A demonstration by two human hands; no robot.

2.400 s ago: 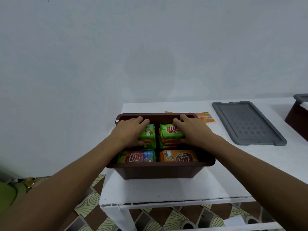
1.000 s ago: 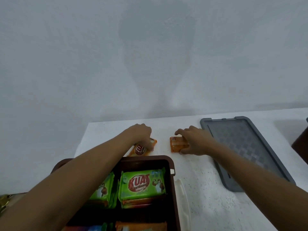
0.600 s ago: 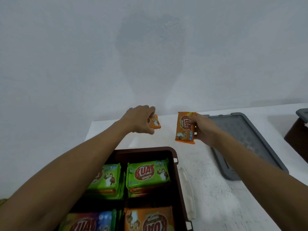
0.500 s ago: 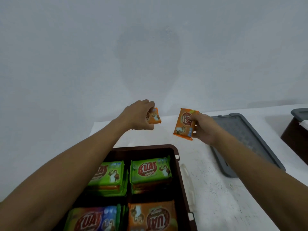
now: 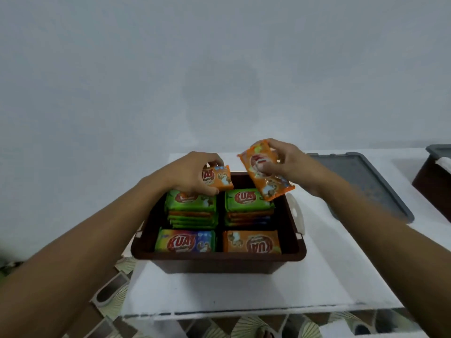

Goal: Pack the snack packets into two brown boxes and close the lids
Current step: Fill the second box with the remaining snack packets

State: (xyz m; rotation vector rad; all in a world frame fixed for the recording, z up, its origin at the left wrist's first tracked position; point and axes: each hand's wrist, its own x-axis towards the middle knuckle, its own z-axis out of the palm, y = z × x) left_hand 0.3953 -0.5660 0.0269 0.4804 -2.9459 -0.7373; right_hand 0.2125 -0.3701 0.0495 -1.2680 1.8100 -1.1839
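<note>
A brown box [image 5: 219, 261] stands on the white table, filled with four stacks of snack packets [image 5: 246, 203]. My left hand [image 5: 188, 174] grips an orange packet [image 5: 219, 180] just above the back-left stack. My right hand [image 5: 288, 164] holds a second orange packet [image 5: 262, 176], tilted, over the back-right stack. A green packet tops each back stack. The front stacks show a multicoloured packet [image 5: 185, 242] and an orange one [image 5: 251, 243].
A grey lid [image 5: 361, 181] lies flat on the table to the right of the box. A second brown box [image 5: 432, 181] with a grey lid shows at the far right edge. The white table edge [image 5: 244, 312] runs in front; patterned floor lies below.
Both hands lifted an orange packet from the table behind the box and have brought the two packets back over the rear stacks. The view has tilted down.
</note>
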